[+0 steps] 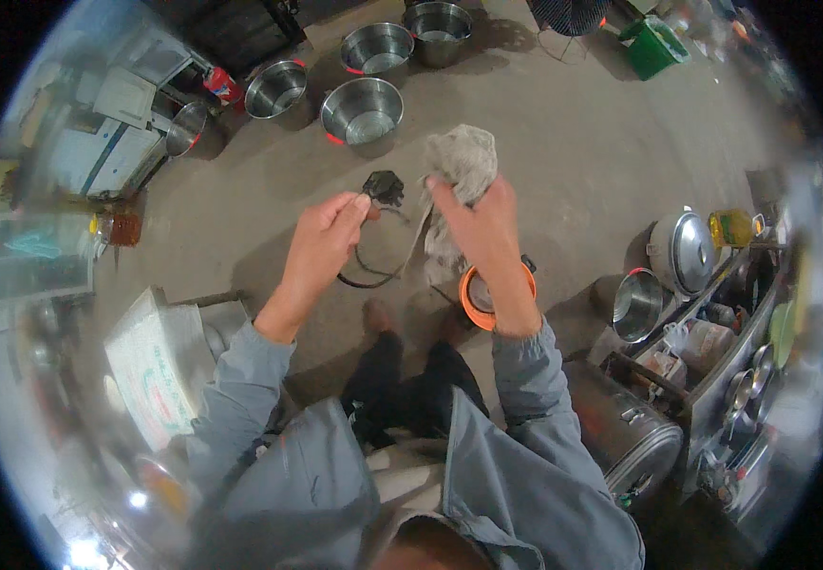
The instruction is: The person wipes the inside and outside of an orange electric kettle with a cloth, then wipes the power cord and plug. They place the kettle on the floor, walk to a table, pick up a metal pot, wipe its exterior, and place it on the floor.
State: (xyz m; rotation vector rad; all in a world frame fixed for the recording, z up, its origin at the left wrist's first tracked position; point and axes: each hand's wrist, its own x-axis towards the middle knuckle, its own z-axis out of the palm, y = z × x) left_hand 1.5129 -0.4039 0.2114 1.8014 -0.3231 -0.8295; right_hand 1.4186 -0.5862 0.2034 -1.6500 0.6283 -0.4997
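Observation:
My left hand pinches a small black object, possibly a plug, between thumb and fingertips. A dark cord hangs in a loop below that hand and runs towards the right one. Bunched in my right hand is a crumpled, light grey cloth, part of which hangs down below the fingers. Where the cord meets the cloth is hard to make out. Under my right wrist, an orange-rimmed round object is partly hidden by the forearm.
Several steel pots, one the near pot, stand on the concrete floor ahead. A red fire extinguisher is at left, above a white box. On the right are a lidded pot, a steel drum and a cluttered shelf.

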